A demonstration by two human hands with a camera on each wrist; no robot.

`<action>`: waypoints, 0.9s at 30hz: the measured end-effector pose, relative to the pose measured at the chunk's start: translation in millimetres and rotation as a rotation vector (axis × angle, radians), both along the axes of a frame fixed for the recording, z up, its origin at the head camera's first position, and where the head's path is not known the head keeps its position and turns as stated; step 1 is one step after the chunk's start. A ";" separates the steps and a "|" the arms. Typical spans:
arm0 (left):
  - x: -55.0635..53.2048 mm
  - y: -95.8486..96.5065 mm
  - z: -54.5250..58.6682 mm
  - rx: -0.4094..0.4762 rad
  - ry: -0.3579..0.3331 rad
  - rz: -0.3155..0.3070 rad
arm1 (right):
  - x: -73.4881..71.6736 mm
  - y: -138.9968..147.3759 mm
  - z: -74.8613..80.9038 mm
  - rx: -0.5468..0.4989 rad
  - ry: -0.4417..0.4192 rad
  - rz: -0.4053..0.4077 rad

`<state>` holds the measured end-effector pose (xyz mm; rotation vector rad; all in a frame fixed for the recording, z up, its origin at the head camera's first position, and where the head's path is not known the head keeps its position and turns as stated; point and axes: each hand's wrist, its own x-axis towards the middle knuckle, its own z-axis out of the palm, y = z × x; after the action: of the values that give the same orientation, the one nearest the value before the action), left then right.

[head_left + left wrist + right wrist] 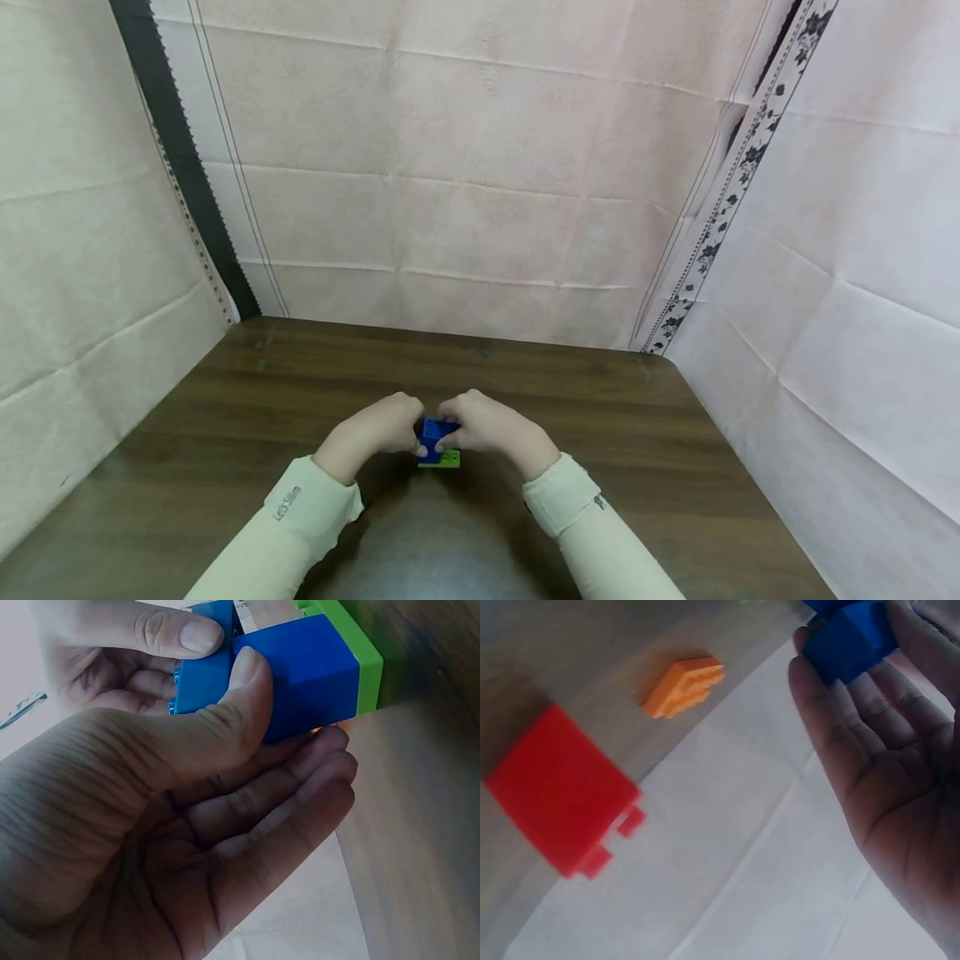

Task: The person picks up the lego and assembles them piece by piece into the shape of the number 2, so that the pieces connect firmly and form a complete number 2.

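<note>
Both hands meet over a small stack of toy building bricks at the middle of the table. At its base is a lime-green plate (pixel 451 459), with a large blue brick (pixel 315 679) on it. A second blue brick (pixel 204 681), studs showing, sits against the large one's studded end. My left hand (pixel 382 423) has its thumb across the joint between the blue bricks, fingers curved round the far side. Between thumb and fingers, my right hand (pixel 491 427) grips the upper blue brick. In the right wrist view that hand covers part of the blue bricks (pixel 844 646).
A red brick (pixel 562 791) and a flat orange brick (pixel 684 686) lie on the table in the right wrist view. The brown wooden table (pixel 600 400) is bounded by pale cloth at the back (pixel 480 167) and both sides.
</note>
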<state>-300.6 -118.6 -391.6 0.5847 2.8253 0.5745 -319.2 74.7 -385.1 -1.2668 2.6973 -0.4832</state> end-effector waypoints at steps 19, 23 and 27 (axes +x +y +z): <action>2.8 -0.2 1.2 0.005 -0.009 -0.011 | 6.5 -11.6 10.3 0.079 -0.021 -0.099; 3.5 -1.1 0.9 0.008 -0.019 -0.017 | 5.8 -11.4 9.5 0.079 -0.025 -0.103; 3.3 -3.3 0.3 0.015 -0.021 -0.042 | 5.8 -11.1 10.0 0.076 -0.024 -0.095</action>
<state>-297.3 -122.0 -391.2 0.6355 2.7846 0.5905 -313.4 63.6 -375.2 -1.1103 2.7377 -0.3988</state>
